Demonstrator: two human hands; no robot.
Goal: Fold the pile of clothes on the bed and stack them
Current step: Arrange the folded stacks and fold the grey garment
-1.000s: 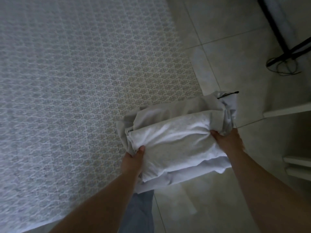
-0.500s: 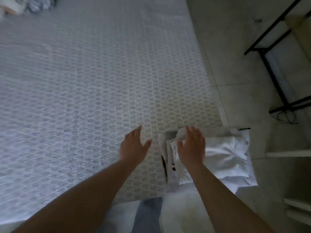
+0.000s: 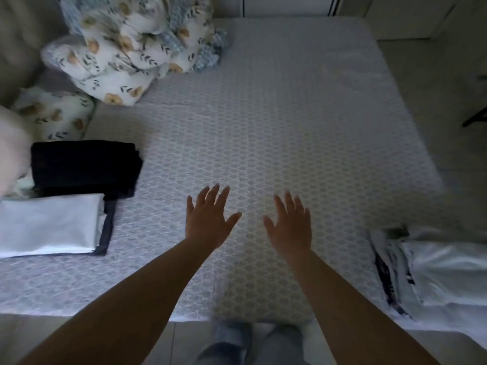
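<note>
Both hands have left the stack of folded white clothes point(image 3: 445, 270), which lies at the right edge of the bed point(image 3: 276, 122). Left hand point(image 3: 208, 219) and right hand point(image 3: 290, 225) hover side by side over the patterned mattress, fingers spread wide, holding nothing. Folded black garment point(image 3: 84, 167) and folded white garment point(image 3: 50, 225) lie at the left. Floral bedding point(image 3: 131, 48) sits at the far left corner.

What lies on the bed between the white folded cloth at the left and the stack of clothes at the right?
Only the two open hands, left hand and right hand, over bare bed cover, between the white cloth and the stack, as the head view shows.
</note>
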